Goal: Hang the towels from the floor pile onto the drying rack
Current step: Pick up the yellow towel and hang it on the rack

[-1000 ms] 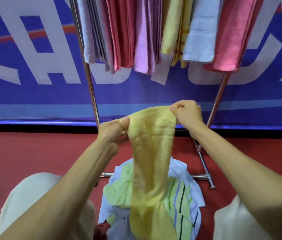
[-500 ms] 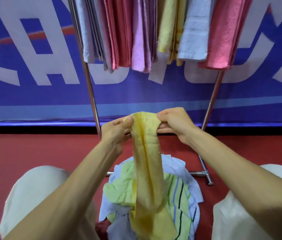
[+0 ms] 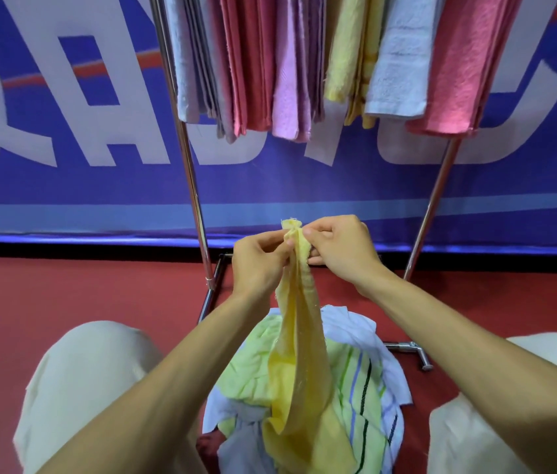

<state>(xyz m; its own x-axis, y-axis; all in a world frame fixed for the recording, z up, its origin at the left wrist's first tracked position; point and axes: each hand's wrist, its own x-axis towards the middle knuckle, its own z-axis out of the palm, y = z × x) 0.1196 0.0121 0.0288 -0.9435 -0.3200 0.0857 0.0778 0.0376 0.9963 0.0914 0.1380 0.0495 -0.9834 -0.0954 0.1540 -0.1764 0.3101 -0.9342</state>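
Blue banner (image 3: 64,186) behind the rack: large white letters, cropped by the frame; an "A" shape is made out, no whole word can be read, and no labels are seen on the cloths. Yellow towel (image 3: 299,354): held up in front of the drying rack (image 3: 189,172), its upper edge pinched by the left hand (image 3: 258,265) and the right hand (image 3: 342,251), fingers and thumbs curled on the cloth; its lower end is draped on the floor pile (image 3: 355,381) of green striped and white towels between the knees (image 3: 88,378). Compared with a second ago, the two hands are brought together, almost touching, and the edge formerly stretched wide is gathered into a narrow bunch. Hung towels (image 3: 304,63): grey, pink, lilac, yellow and pale blue, packed side by side overhead, lower hems well above the hands. The hands are framed by the two chrome uprights; a foot bar (image 3: 410,347) lies just beside the pile at right. Bare red floor (image 3: 64,289) is seen to the left.
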